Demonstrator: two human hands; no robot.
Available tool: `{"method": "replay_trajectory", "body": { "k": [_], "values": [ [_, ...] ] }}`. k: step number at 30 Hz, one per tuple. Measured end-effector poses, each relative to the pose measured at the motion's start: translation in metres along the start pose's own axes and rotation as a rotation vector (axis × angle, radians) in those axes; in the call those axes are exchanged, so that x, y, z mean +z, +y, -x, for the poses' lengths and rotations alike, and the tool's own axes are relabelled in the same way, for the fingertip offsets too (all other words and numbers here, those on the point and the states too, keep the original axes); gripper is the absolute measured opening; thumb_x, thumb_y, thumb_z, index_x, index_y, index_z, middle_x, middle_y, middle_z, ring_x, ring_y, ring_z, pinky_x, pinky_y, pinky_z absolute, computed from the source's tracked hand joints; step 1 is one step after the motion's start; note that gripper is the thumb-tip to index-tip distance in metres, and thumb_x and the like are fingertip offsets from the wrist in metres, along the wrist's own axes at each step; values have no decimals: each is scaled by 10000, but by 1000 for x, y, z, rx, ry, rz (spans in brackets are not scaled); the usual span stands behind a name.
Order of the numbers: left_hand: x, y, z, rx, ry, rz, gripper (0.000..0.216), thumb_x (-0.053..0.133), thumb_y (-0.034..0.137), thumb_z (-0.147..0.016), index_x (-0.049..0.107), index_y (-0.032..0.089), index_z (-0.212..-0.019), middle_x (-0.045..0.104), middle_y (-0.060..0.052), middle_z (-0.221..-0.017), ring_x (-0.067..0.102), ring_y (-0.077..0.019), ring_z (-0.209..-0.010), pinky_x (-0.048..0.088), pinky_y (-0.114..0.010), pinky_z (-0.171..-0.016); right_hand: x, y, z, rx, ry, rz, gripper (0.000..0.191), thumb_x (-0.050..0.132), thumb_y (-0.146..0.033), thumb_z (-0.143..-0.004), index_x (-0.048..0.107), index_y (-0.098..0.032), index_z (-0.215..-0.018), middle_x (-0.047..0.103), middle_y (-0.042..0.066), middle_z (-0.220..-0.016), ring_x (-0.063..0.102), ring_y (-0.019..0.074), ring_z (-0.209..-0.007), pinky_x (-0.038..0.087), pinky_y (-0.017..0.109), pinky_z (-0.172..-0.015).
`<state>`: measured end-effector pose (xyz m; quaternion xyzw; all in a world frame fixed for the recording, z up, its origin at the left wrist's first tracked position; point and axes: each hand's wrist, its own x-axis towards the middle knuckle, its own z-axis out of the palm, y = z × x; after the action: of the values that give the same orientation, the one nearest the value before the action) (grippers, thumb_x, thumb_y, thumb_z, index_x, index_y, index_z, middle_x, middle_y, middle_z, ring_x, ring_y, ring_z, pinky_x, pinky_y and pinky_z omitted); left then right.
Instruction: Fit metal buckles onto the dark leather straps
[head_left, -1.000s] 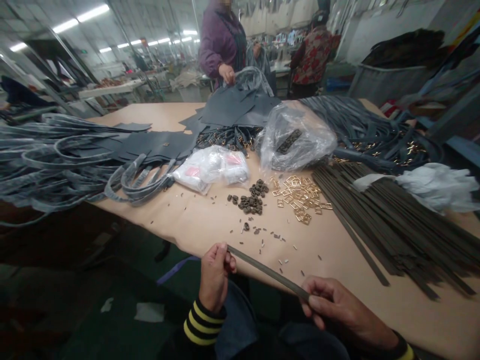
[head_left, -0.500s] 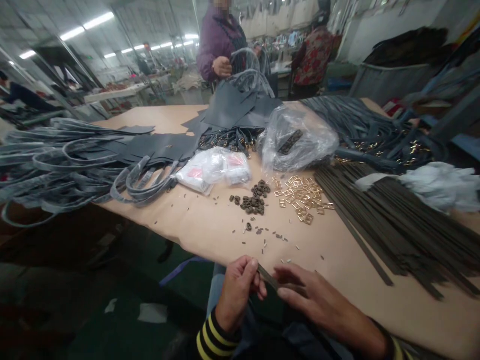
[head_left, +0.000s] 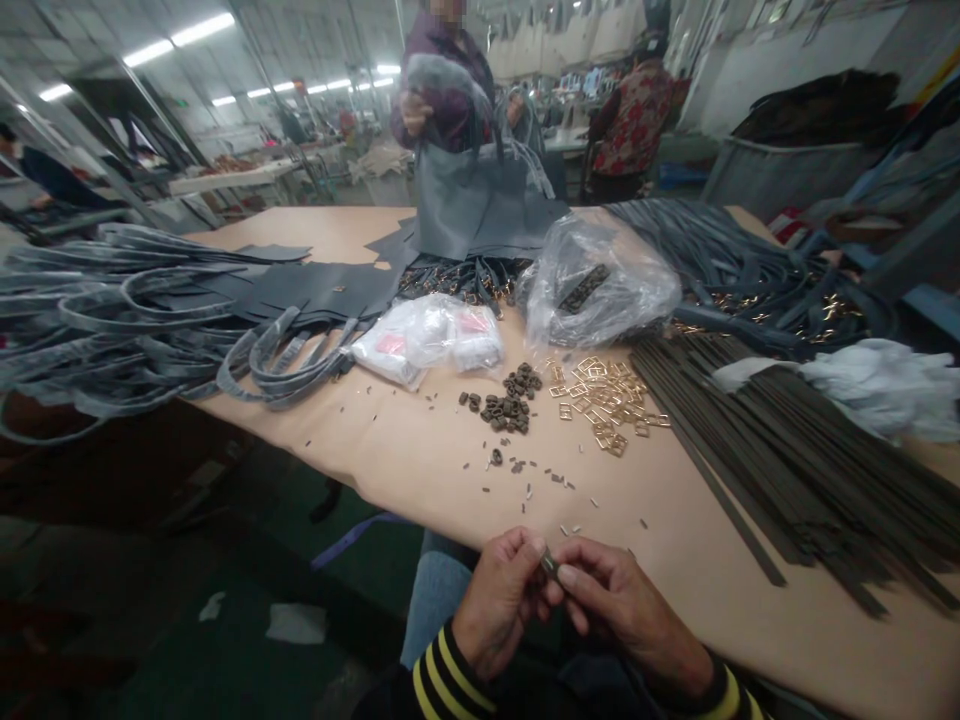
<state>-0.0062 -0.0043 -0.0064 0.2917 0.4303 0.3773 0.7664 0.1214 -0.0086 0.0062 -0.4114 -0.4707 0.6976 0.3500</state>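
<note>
Close together at the table's near edge, my left hand and my right hand both pinch one dark olive strap. Only a short piece of it shows between my fingertips; the rest is hidden by my hands. Just beyond them small dark and pale bits lie scattered on the brown-covered table. Further up is a heap of dark olive strap loops, with a single loop apart from it. Gold buckles are piled to the right of the loops.
Many dark olive straps lie along the right side, beside white crumpled material. Clear plastic bags stand mid-table. Wrapped grey handles heap at the left. Across the table a person holds up a grey panel with handles.
My right hand has moved left and closed on the strap, right beside my left hand. The person opposite has lifted the grey panel upright.
</note>
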Motion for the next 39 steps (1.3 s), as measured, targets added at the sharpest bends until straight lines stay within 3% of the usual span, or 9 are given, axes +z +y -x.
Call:
{"method": "replay_trajectory", "body": {
  "k": [5, 12, 18, 20, 22, 25, 30, 34, 39],
  "values": [
    [0, 11, 7, 370, 219, -522, 105, 515, 254, -749, 524, 153, -722, 524, 5, -672, 502, -114, -646, 394, -230, -621, -1, 0, -1, 36, 58, 75, 328, 526, -468, -726, 526, -143, -680, 541, -18, -586, 373, 34, -382, 273, 180, -388],
    [-1, 8, 14, 358, 106, -610, 93, 463, 207, -787, 524, 152, -832, 585, -37, -767, 554, -146, -717, 435, -261, -669, -1, 3, -1, -26, 120, 158, 273, 492, -413, -755, 523, -148, -700, 511, -27, -609, 426, 61, -428, 338, 203, -445],
    [3, 8, 15, 598, 144, -862, 128, 412, 113, -783, 449, 167, -673, 509, -61, -795, 492, -162, -778, 410, -290, -701, 0, 4, -1, -19, 152, 214, 256, 490, -386, -760, 526, -152, -661, 502, -37, -569, 438, 71, -443, 348, 205, -460],
    [7, 8, 21, 726, 59, -959, 119, 395, 112, -787, 458, 163, -700, 509, -79, -807, 479, -176, -808, 408, -305, -715, -2, 6, -2, 18, 215, 151, 276, 503, -421, -738, 518, -153, -671, 485, -49, -525, 413, 68, -419, 324, 197, -426],
    [8, 7, 26, 820, -173, -991, 112, 399, 162, -801, 469, 160, -714, 536, -87, -790, 488, -177, -803, 415, -298, -717, -5, 7, -3, 59, 301, 79, 308, 516, -461, -713, 510, -154, -697, 470, -62, -483, 369, 59, -383, 281, 185, -382],
    [5, 6, 27, 710, -358, -935, 235, 371, 258, -833, 490, 161, -655, 565, -62, -699, 519, -145, -704, 426, -248, -668, -8, 5, -3, 100, 331, 33, 348, 531, -492, -693, 516, -147, -734, 488, -61, -472, 337, 46, -359, 248, 172, -358],
    [-6, 13, 10, 260, 148, -666, 273, 376, 373, -819, 525, 145, -808, 517, 8, -571, 458, -90, -451, 390, -210, -441, -6, 1, -3, 111, 241, 26, 365, 554, -501, -681, 534, -138, -722, 525, -39, -522, 376, 44, -378, 268, 164, -361],
    [-9, 20, -6, 193, 121, -359, 314, 464, 428, -748, 494, 130, -841, 549, 5, -638, 428, -51, -376, 361, -178, -347, -6, 3, -5, 118, 185, 39, 368, 549, -509, -689, 537, -141, -689, 514, -41, -510, 365, 39, -367, 248, 161, -352],
    [-6, 21, -13, 137, 132, -280, 300, 494, 431, -726, 491, 133, -760, 444, 78, -430, 357, -35, -295, 278, -133, -277, -9, 7, -6, 139, 137, 127, 372, 495, -521, -717, 527, -151, -694, 493, -49, -476, 349, 44, -339, 245, 164, -338]
  ]
}}
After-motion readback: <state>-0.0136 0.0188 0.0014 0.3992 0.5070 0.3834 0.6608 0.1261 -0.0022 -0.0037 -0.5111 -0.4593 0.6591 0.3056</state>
